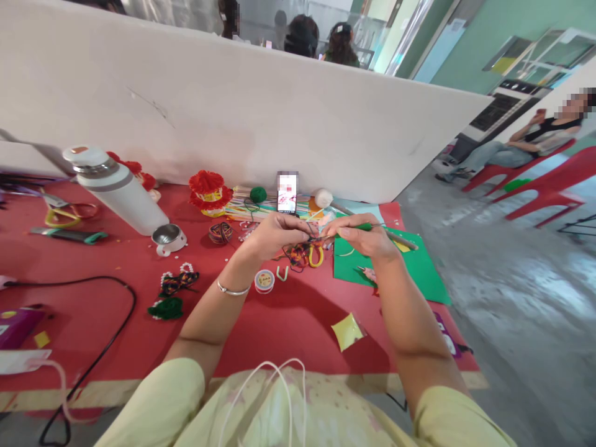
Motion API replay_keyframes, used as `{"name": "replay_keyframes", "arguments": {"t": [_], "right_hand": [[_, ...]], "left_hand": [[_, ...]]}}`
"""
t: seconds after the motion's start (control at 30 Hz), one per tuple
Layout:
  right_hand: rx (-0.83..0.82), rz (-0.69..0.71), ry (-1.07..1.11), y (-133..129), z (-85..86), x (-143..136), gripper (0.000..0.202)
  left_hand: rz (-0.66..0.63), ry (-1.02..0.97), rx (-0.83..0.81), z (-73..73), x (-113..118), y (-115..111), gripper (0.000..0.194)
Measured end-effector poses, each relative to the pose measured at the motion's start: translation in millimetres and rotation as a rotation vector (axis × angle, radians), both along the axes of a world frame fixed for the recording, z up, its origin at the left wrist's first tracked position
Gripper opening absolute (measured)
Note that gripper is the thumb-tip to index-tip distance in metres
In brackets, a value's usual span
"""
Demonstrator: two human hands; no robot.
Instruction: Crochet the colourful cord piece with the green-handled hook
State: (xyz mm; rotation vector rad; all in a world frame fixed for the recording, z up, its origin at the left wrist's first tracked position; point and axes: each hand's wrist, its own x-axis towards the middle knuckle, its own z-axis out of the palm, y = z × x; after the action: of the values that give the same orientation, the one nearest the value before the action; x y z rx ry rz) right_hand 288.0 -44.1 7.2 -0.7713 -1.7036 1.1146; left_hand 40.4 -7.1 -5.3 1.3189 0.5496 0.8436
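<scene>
My right hand [367, 241] is closed around a crochet hook with a green handle [366, 226], its thin metal shaft pointing out to the right. Close beside it, my left hand [278, 236] pinches dark yarn [313, 238] between thumb and fingers; the fingertips hide most of it. Multicoloured yarn [298, 256] lies just under the hands, next to a yellow scissor handle [316, 254]. Below my left hand are a round spool [264, 281] and a small pale bent piece [282, 273]. A phone [287, 192] stands upright beyond the hands with its screen lit.
A white bottle [118, 192] and its metal cup [168, 238] stand left. Red fringed pieces [209, 189], a green yarn ball [257, 194] and a multicoloured ball [220, 233] lie behind. A green sheet [419, 273] is right; a yellow packet [347, 331] lies in front.
</scene>
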Motion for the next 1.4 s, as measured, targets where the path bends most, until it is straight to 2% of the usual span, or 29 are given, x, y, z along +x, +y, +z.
{"name": "replay_keyframes", "arguments": {"t": [0.17,0.37,0.47,0.57,0.63,0.73,0.8,0.93,1.03,1.13,1.27,1.4], "right_hand": [[0.119,-0.093,-0.14,-9.9,7.6,-3.9,0.013],[0.361,-0.234,-0.368,-29.1,15.4,-17.3,0.018],[0.56,-0.304,-0.436,-33.8,8.5,-26.5,0.022],[0.805,-0.437,-0.491,-34.9,-7.2,-37.9,0.031],[0.89,-0.517,-0.487,-35.1,-17.7,-45.4,0.035],[0.893,-0.577,-0.422,-34.5,-25.7,-54.2,0.033],[0.865,-0.602,-0.374,-32.5,-24.2,-58.5,0.031],[0.862,-0.609,-0.403,-21.8,-8.8,-68.6,0.026],[0.846,-0.551,-0.491,-10.5,5.0,-81.7,0.021],[0.853,-0.511,-0.524,-2.9,11.7,-95.7,0.021],[0.869,-0.538,-0.501,1.1,6.2,-101.4,0.024],[0.891,-0.579,-0.426,9.8,-8.6,-94.5,0.028]], "left_hand": [[0.098,0.08,0.12,-4.0,-0.5,1.8,0.012],[0.132,0.083,0.226,-6.7,1.4,1.3,0.012],[0.182,0.02,0.215,-6.6,6.9,-1.8,0.011],[0.234,-0.055,0.134,-7.6,13.8,-4.4,0.01],[0.241,-0.094,0.082,-9.1,17.4,-4.4,0.011],[0.273,-0.138,0.084,-11.8,19.6,-2.2,0.016],[0.305,-0.16,0.093,-12.5,18.8,0.1,0.017],[0.361,-0.178,0.076,-10.1,10.4,6.5,0.017],[0.478,-0.2,0.115,-7.3,0.4,11.5,0.016],[0.602,-0.21,0.14,-4.6,-7.5,13.6,0.018],[0.631,-0.222,0.097,-1.6,-6.1,13.0,0.021],[0.606,-0.319,-0.065,-1.7,6.5,14.3,0.021]]}}
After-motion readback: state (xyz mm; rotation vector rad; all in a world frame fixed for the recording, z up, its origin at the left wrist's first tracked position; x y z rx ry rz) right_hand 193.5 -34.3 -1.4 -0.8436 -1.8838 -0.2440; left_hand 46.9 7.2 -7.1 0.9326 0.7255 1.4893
